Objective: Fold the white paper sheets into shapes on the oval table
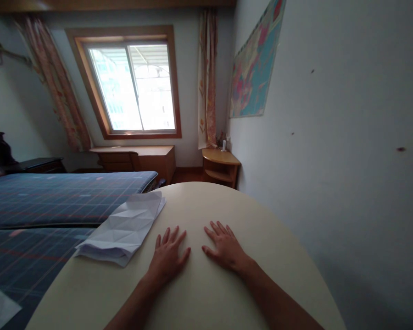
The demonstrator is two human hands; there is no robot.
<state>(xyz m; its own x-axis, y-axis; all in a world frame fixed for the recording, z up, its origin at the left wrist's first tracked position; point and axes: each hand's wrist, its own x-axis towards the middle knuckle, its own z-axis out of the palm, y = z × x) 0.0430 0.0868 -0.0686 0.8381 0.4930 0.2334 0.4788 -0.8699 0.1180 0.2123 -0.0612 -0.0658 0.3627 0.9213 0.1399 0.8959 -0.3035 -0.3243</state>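
**Inspector:** State the position of the hands.

**Assistant:** Left hand point(168, 254) and right hand point(225, 247) both lie palm down on the cream table point(196, 201), near its middle and slightly apart.

**Inspector:** Condition of the fingers?

**Assistant:** Open on both hands, spread and flat against the tabletop. Neither hand is gripping anything.

**Inspector:** Location of the paper?

**Assistant:** The white paper point(122, 229) sits at the table's left edge, just beside the left hand and not touching it. It is folded into a loose, layered shape, with many creases across its top face. The right hand is farther from it.

**Inspector:** Surroundings?

**Assistant:** A bed point(55, 201) with a blue plaid cover runs along the table's left side. Beyond the table's far edge are a wooden desk point(134, 158) under a window point(131, 87), and a small nightstand point(220, 167). A map point(254, 64) hangs on the wall to the table's right.
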